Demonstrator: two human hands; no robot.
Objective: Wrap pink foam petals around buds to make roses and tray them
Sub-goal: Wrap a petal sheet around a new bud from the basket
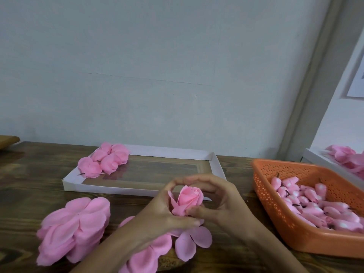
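Left hand (167,213): your grip is closed around the base of the rose (188,200), thumb lying under it and the index finger arched up over the top.
Right hand (218,201): your grip pinches the same rose from the other side, fingertips pressed to its lower petals, the upper fingers curled above the bloom to meet the left index finger.
Rose: held upright between both hands, just above the surface (39,174), with one petal flaring loose on its left side.
Petal sheet (189,241): flat pink petals lie fanned out on the surface right beneath your hands, partly hidden by your left forearm.
Petal stack (72,229): a thick pile of pink foam petals sits to your left, near the front edge.
Tray (215,166): the shallow white tray lies behind your hands, close to the wall.
Finished roses (106,160): a small cluster rests in the tray's far-left corner, touching one another.
Basket (275,209): the orange perforated basket stands to your right, well apart from the tray.
Buds (307,201): they are heaped inside the basket.
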